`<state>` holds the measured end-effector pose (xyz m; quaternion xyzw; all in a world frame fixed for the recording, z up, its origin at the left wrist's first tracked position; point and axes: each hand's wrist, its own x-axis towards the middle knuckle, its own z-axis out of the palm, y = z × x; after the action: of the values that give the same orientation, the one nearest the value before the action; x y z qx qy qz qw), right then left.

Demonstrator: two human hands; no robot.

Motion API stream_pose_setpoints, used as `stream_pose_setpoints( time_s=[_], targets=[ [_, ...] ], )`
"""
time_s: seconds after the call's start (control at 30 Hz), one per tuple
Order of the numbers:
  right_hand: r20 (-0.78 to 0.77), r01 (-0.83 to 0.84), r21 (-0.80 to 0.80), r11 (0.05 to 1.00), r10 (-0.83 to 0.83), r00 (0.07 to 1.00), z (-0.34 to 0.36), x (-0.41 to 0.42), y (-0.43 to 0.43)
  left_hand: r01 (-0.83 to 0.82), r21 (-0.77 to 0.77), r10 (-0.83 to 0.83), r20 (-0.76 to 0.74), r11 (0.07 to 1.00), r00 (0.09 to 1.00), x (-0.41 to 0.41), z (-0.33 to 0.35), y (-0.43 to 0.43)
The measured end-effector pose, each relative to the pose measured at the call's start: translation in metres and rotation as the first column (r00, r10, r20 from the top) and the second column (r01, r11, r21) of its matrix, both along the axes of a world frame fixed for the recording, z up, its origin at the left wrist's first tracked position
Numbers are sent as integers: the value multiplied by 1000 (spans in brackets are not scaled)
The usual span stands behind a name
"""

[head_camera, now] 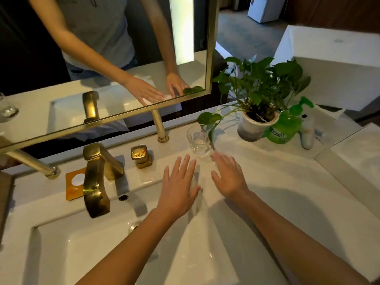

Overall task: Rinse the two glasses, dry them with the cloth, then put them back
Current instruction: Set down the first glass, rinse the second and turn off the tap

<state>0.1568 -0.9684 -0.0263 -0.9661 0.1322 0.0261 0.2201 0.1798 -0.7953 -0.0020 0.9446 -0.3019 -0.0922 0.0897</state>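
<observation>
One clear glass point(198, 139) stands upright on the white counter behind the basin's right corner, under a plant leaf. In the mirror, at the far left, a second glass point(7, 109) shows only as a reflection. A white cloth point(202, 202) lies spread on the counter and hangs over the rim into the sink point(67, 254). My left hand point(177, 188) and my right hand point(228, 175) rest flat on the cloth, palms down and fingers spread, just in front of the glass. Neither hand touches the glass.
A brass faucet point(96, 182) and a brass handle point(141, 156) stand behind the basin, beside an orange soap dish point(75, 183). At the back right are a potted plant point(257, 124), a green soap pump bottle point(284, 128) and a small bottle point(307, 132).
</observation>
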Motion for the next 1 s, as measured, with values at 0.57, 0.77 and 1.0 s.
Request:
stream_pose_setpoints(
  time_s=[0.57, 0.77, 1.0],
  targets=[
    [-208, -477, -118, 871, 448, 869, 10, -106, 161, -159, 178, 153, 48, 971, 987, -106, -24, 189],
    [-181, -600, -84, 796, 580, 794, 16, -106, 237, -284, 178, 276, 71, 942, 959, -136, -21, 270],
    [-133, -713, -100, 694, 701, 701, 14, -102, 326, -451, 178, 442, 89, 875, 893, -168, -1, 369]
  ],
)
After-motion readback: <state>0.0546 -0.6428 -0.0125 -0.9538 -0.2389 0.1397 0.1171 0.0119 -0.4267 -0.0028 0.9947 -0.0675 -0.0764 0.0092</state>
